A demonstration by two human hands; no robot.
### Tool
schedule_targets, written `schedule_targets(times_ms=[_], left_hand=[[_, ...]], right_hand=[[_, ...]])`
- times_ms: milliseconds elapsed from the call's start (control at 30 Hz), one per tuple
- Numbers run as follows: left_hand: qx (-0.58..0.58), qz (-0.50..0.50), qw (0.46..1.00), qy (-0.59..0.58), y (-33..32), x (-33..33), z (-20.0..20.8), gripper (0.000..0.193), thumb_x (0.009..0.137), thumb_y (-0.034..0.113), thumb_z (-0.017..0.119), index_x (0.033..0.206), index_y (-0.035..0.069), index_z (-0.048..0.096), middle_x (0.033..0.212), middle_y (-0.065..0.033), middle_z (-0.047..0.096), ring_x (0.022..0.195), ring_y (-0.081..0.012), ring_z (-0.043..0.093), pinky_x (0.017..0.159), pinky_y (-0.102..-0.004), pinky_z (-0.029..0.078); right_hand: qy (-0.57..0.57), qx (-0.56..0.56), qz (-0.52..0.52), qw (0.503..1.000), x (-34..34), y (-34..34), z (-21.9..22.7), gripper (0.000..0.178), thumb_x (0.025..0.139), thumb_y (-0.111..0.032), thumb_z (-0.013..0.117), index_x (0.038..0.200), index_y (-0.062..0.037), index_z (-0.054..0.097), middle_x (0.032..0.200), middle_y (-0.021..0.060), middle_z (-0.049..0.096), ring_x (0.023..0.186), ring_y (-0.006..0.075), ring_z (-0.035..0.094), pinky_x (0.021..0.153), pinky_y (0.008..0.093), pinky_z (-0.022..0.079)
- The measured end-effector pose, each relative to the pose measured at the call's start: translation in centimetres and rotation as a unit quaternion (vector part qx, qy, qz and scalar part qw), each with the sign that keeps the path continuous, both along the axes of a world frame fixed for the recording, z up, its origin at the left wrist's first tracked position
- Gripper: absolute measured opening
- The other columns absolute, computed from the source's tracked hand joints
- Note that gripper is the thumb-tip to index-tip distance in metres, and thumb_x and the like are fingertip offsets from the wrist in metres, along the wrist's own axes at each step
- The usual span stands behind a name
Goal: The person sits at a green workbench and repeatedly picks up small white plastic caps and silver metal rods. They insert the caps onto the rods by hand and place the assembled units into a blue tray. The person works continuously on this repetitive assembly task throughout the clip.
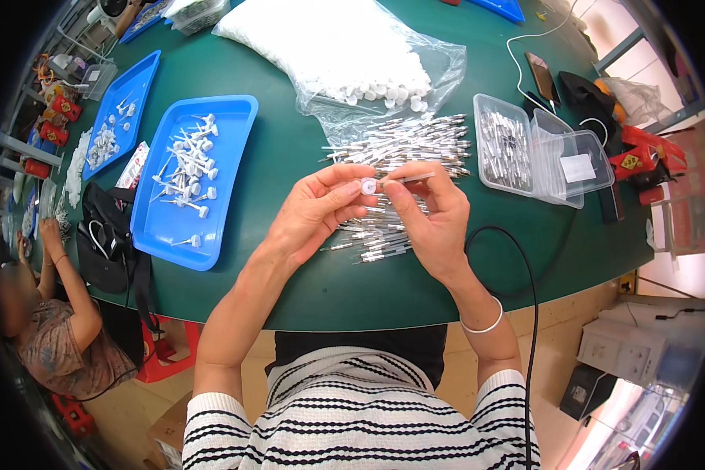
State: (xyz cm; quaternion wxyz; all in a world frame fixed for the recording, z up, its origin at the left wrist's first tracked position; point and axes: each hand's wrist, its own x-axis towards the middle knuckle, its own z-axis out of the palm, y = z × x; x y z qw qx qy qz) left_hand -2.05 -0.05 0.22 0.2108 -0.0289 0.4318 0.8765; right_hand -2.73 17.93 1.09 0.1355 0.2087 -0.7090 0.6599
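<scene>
Over the green table, my left hand point(309, 215) pinches a small round white cap point(369, 187) between thumb and fingers. Close beside it, my right hand point(435, 219) grips a thin metal rod point(412, 178) that points toward the cap. Whether the rod's tip is inside the cap is hidden by my fingers. Behind and beneath both hands spreads a loose pile of similar thin rods point(423, 145), silver and white. A large clear plastic bag point(439, 66) lies beyond them, spilling many white caps point(399, 92).
To the left, a blue tray point(153, 227) holds several rods with caps on. Another blue tray point(145, 74) lies farther left. At right are a clear box point(482, 160) of rods, its lid point(591, 160), a phone point(539, 74) and a black cable point(534, 298). A co-worker point(70, 329) sits at left.
</scene>
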Motion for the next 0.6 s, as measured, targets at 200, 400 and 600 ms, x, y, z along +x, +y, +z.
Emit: schedule_targets(times_ms=[200,400,600], left_hand=[[0.008,0.001,1.0,-0.006,0.1,0.01,0.02,0.026,0.091,0.008,0.059,0.116,-0.002,0.059,0.099,-0.0085,0.066,0.087,-0.014,0.067,0.077,-0.0222,0.057],[0.008,-0.002,1.0,-0.009,-0.01,-0.04,-0.06,0.025,0.092,0.008,0.059,0.115,-0.002,0.06,0.1,-0.0087,0.066,0.087,-0.0138,0.066,0.078,-0.0235,0.056],[0.001,-0.004,1.0,-0.005,0.03,-0.04,-0.03,0.025,0.092,0.008,0.059,0.115,-0.002,0.061,0.1,-0.0089,0.066,0.086,-0.014,0.066,0.078,-0.024,0.056]], right_hand=[[0.002,0.008,0.004,1.0,-0.06,0.07,0.05,0.01,0.084,-0.003,0.066,0.092,-0.0002,0.061,0.085,0.0066,0.066,0.071,0.0126,0.064,0.065,0.0251,0.051],[0.016,0.031,-0.003,0.999,-0.06,0.08,0.11,0.01,0.083,-0.002,0.067,0.091,-0.0005,0.061,0.083,0.0071,0.065,0.069,0.0146,0.065,0.063,0.0259,0.051],[0.037,0.047,-0.005,0.998,-0.02,0.0,0.43,0.011,0.082,-0.001,0.067,0.09,-0.0004,0.06,0.082,0.0081,0.064,0.069,0.0165,0.065,0.061,0.0269,0.051]])
